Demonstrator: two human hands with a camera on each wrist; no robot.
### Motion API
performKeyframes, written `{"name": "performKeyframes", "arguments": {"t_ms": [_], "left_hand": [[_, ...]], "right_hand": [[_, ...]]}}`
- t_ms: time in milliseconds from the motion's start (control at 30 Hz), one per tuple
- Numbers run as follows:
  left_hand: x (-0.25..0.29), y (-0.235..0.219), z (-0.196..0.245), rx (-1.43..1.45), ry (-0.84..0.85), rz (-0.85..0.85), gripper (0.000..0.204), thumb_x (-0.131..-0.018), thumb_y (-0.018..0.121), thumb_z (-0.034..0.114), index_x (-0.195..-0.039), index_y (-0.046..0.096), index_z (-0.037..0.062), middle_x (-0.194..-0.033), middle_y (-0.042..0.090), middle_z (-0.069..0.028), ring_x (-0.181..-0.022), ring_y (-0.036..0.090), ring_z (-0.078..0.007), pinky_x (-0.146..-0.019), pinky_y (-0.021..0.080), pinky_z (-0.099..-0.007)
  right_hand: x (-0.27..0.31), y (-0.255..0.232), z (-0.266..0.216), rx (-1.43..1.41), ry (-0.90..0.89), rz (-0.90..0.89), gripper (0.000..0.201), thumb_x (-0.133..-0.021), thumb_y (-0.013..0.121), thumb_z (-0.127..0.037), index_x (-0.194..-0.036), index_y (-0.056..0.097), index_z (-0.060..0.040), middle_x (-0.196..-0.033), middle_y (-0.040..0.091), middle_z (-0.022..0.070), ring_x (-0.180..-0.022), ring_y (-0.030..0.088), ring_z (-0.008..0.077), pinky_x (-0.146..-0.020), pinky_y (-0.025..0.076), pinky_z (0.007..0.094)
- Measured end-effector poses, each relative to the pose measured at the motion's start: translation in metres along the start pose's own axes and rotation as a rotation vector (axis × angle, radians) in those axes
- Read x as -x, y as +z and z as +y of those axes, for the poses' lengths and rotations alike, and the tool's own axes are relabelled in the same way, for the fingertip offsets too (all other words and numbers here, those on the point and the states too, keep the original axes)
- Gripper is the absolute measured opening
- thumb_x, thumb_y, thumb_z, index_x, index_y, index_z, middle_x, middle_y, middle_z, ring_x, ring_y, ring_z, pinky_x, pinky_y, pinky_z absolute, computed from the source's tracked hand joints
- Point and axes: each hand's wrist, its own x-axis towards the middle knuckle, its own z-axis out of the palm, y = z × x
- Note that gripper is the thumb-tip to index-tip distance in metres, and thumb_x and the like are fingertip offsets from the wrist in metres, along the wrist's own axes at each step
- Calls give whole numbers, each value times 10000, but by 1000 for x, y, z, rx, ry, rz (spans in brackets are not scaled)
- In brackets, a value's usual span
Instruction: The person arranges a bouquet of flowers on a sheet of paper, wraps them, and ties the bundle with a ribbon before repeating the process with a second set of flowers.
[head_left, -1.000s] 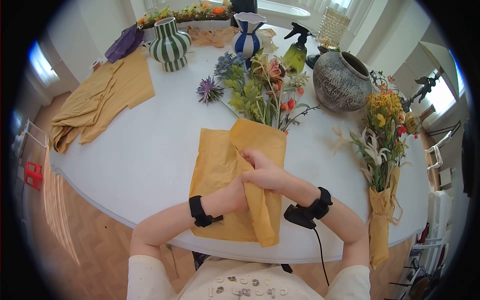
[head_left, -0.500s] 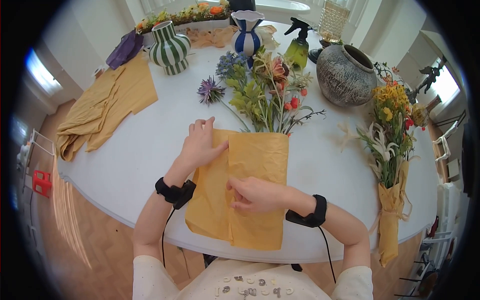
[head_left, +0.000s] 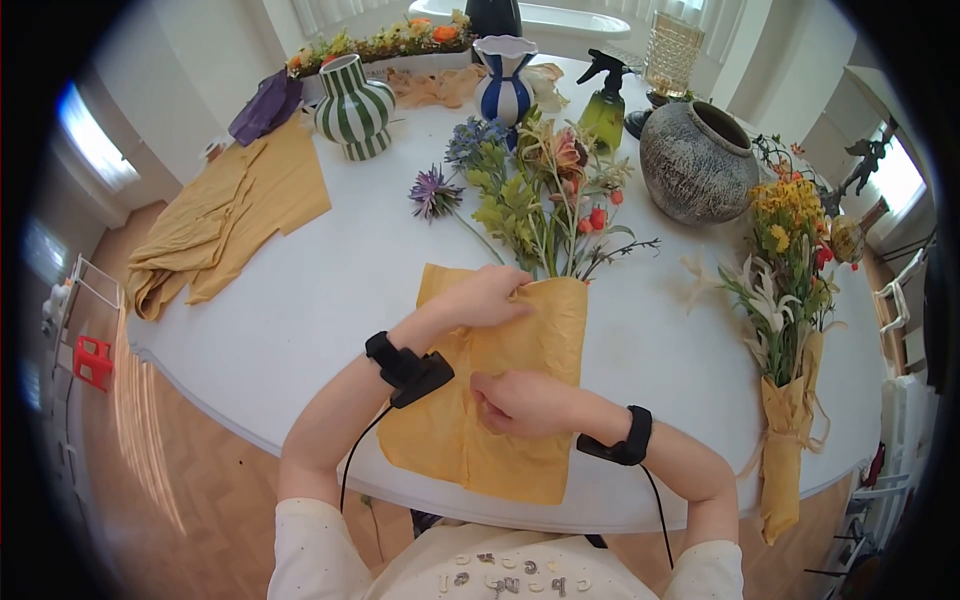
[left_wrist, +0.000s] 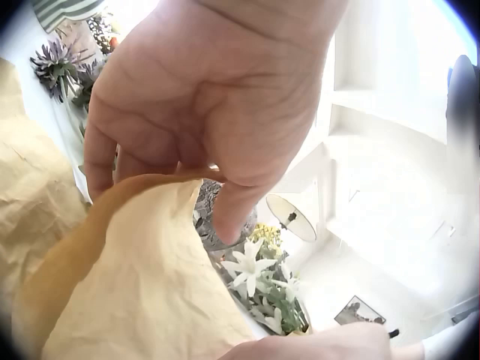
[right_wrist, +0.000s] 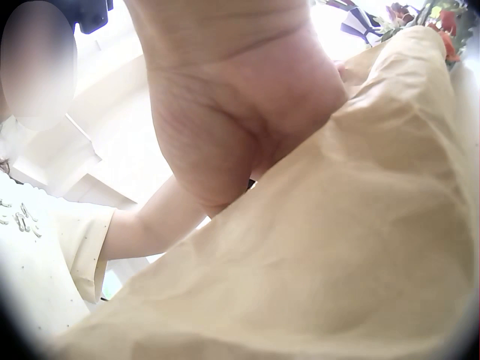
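Observation:
A sheet of yellow wrapping paper (head_left: 520,470) lies folded over the stems of a loose flower bunch (head_left: 515,205), whose blooms stick out past its far edge. My left hand (head_left: 487,297) pinches the flap's edge near the top; in the left wrist view the paper runs between thumb (left_wrist: 234,210) and fingers. Lower down, my right hand (head_left: 528,402) grips the same flap edge with curled fingers. The paper hides those fingertips in the right wrist view. Under the folded paper the stems are hidden.
A wrapped bouquet (head_left: 785,400) lies on the right. Behind the flowers stand a grey pot (head_left: 695,165), a green spray bottle (head_left: 605,115), a blue-striped vase (head_left: 503,90) and a green-striped vase (head_left: 355,110). More yellow paper (head_left: 240,205) is at the left.
Both hands began together at the paper's middle, then parted, the left reaching the far left edge as the flap lay flatter. Now the left hand has moved right onto the flap's top.

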Motion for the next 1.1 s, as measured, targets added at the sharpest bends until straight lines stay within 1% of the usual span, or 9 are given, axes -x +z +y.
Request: {"name": "performKeyframes", "arguments": {"t_ms": [133, 233, 300, 333, 400, 500, 733, 900, 1100], "left_hand": [[-13, 36, -49, 761, -236, -120, 332, -758, 633, 222, -996, 584, -4, -729, 624, -81, -657, 585, -193, -595, 456, -329], [-6, 34, -30, 535, -443, -243, 352, -757, 629, 223, -1009, 569, -14, -818, 621, -161, -744, 603, -284, -607, 468, -380], [-3, 39, -7, -87, -292, 14, 340, -727, 676, 275, -908, 558, 13, -717, 590, -95, -666, 581, -252, -586, 459, -381], [0, 38, -5, -87, -294, 17, 340, -727, 676, 275, -908, 558, 13, -717, 590, -95, -666, 581, -252, -586, 459, -381], [2, 36, -1, -416, -199, 245, 473, -672, 713, 354, -946, 506, 29, -820, 590, -100, -769, 582, -251, -635, 471, -390], [4, 12, -5, -702, -304, 398, 617, -618, 738, 420, -1026, 457, 52, -951, 574, -130, -867, 565, -245, -701, 474, -376], [1, 8, -45, -301, -286, 104, 483, -639, 730, 406, -876, 589, 10, -780, 629, -138, -667, 594, -256, -651, 483, -346], [11, -3, -32, 219, -331, 10, 430, -691, 697, 407, -809, 612, 2, -701, 617, -170, -581, 584, -258, -554, 438, -339], [29, 2, -6, -363, -268, 187, 410, -694, 722, 372, -786, 614, -12, -684, 608, -158, -584, 579, -265, -560, 436, -339]], "right_hand": [[18, -10, -7, 9, 103, -112, 162, -762, 528, -102, -854, 436, -5, -601, 546, 137, -571, 552, 332, -535, 423, 407], [34, -13, -5, 87, 49, -98, 161, -754, 541, -104, -836, 441, -8, -578, 539, 139, -548, 549, 342, -524, 422, 418], [36, -17, -7, 175, 142, -71, 177, -741, 567, -110, -830, 444, -18, -674, 571, 144, -632, 567, 319, -553, 425, 403], [35, -18, -6, 176, 139, -72, 177, -741, 567, -110, -830, 444, -18, -674, 571, 144, -632, 567, 319, -553, 425, 403], [35, -21, -5, 420, 102, 316, 191, -718, 582, -98, -819, 454, 1, -756, 567, 127, -779, 578, 287, -608, 435, 386], [40, -21, -6, 390, 139, 172, 232, -715, 606, -124, -858, 461, -13, -802, 544, 98, -822, 564, 256, -652, 417, 368], [24, -2, -9, 116, 92, 108, 392, -739, 639, -217, -1046, 475, -35, -942, 486, 137, -812, 521, 302, -738, 372, 382], [28, 12, -16, 434, -194, 86, 349, -727, 650, -274, -967, 547, -41, -920, 507, 122, -843, 549, 248, -722, 394, 407], [28, 5, -2, 332, 115, -79, 268, -745, 617, -248, -846, 514, -22, -822, 563, 94, -796, 570, 253, -682, 445, 363]]}}
